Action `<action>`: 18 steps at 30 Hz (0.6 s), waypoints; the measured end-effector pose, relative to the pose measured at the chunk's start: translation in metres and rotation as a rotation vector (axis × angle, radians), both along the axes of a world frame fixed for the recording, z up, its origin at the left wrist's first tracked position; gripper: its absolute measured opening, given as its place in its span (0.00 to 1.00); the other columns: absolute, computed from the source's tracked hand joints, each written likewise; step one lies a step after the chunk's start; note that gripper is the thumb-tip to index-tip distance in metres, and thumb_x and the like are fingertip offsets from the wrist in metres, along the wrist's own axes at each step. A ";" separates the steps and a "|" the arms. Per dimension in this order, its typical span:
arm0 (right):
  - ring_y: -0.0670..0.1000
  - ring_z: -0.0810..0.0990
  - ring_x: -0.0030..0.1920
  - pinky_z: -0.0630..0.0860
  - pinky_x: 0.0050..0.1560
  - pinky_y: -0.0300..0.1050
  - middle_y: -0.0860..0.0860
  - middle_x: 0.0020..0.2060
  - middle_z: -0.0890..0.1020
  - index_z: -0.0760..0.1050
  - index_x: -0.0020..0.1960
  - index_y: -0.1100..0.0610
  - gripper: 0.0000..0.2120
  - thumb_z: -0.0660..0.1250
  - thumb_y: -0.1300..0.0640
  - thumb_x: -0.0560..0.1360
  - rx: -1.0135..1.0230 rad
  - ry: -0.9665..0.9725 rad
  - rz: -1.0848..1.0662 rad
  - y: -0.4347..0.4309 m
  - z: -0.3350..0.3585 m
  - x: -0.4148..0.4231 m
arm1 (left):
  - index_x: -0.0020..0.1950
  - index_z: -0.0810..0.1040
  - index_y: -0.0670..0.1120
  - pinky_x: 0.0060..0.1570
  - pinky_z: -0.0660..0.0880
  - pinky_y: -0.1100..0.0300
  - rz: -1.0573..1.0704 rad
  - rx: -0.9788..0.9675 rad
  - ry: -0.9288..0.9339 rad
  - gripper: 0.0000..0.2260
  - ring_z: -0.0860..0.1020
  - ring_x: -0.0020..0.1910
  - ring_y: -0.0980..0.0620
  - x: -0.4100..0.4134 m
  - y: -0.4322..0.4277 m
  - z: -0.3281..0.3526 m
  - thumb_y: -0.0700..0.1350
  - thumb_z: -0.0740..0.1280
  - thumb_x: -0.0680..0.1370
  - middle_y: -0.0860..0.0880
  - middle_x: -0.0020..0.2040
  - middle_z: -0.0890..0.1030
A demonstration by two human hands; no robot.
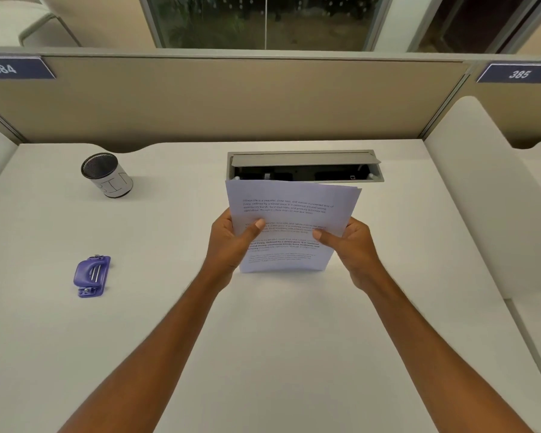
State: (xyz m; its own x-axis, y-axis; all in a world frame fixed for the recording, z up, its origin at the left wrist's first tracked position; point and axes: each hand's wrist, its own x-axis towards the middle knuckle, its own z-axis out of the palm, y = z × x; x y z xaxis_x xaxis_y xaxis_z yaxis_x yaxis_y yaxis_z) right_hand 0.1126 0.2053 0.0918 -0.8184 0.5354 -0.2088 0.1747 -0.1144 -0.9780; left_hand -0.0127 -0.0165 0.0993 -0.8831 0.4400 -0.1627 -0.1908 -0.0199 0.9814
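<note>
White desk (294, 354). At its middle, papers (289, 214) stand on their bottom edge. The left hand (228, 242) and right hand (353, 245) each grip one side, thumbs across the front. The top edges look uneven; a looser grip while tapping should square them. A purple punch (92, 275) lies well left.

Desk (278, 354) bare near papers (289, 214); cup (108, 176), punch (92, 276) far left; cable box (305, 165) behind
</note>
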 end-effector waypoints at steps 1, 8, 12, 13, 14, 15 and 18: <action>0.48 0.90 0.50 0.85 0.48 0.39 0.42 0.52 0.92 0.84 0.59 0.48 0.15 0.80 0.63 0.77 -0.010 0.001 -0.003 -0.001 -0.001 0.000 | 0.67 0.83 0.52 0.58 0.88 0.52 0.003 -0.006 -0.011 0.14 0.88 0.59 0.50 0.002 0.001 -0.001 0.44 0.76 0.82 0.54 0.60 0.90; 0.47 0.90 0.51 0.84 0.48 0.37 0.44 0.53 0.91 0.85 0.60 0.48 0.15 0.80 0.63 0.77 -0.024 0.027 -0.019 -0.005 -0.003 -0.002 | 0.68 0.82 0.55 0.53 0.87 0.57 0.037 -0.035 0.019 0.16 0.88 0.58 0.51 0.005 0.003 -0.005 0.48 0.77 0.81 0.56 0.60 0.90; 0.54 0.89 0.55 0.86 0.50 0.40 0.46 0.53 0.91 0.85 0.62 0.52 0.17 0.81 0.65 0.76 -0.052 -0.009 -0.034 -0.012 -0.011 -0.003 | 0.69 0.82 0.53 0.57 0.87 0.54 0.034 -0.053 -0.013 0.16 0.88 0.60 0.49 0.007 0.002 -0.012 0.45 0.77 0.81 0.55 0.60 0.90; 0.54 0.89 0.56 0.86 0.50 0.42 0.46 0.54 0.91 0.84 0.63 0.53 0.18 0.81 0.65 0.76 -0.053 -0.013 -0.037 -0.013 -0.012 -0.004 | 0.69 0.83 0.54 0.56 0.87 0.54 0.034 -0.057 -0.019 0.17 0.88 0.60 0.49 0.008 0.003 -0.012 0.45 0.78 0.81 0.56 0.59 0.90; 0.54 0.89 0.55 0.87 0.50 0.43 0.46 0.53 0.91 0.84 0.63 0.53 0.18 0.80 0.65 0.76 -0.053 -0.013 -0.040 -0.013 -0.012 -0.005 | 0.69 0.83 0.54 0.56 0.88 0.54 0.036 -0.060 -0.021 0.17 0.88 0.60 0.49 0.008 0.003 -0.012 0.46 0.78 0.81 0.56 0.59 0.90; 0.54 0.89 0.55 0.87 0.50 0.43 0.46 0.53 0.91 0.84 0.63 0.52 0.18 0.81 0.65 0.76 -0.052 -0.008 -0.041 -0.013 -0.011 -0.005 | 0.68 0.83 0.55 0.55 0.88 0.54 0.041 -0.059 -0.021 0.18 0.88 0.60 0.49 0.008 0.003 -0.011 0.47 0.79 0.80 0.57 0.59 0.90; 0.52 0.90 0.52 0.86 0.48 0.41 0.46 0.53 0.91 0.84 0.62 0.50 0.18 0.81 0.63 0.75 -0.048 0.011 -0.046 -0.011 -0.011 -0.007 | 0.66 0.83 0.59 0.54 0.88 0.56 0.043 -0.054 -0.013 0.18 0.88 0.59 0.51 0.006 0.002 -0.007 0.52 0.78 0.77 0.58 0.59 0.90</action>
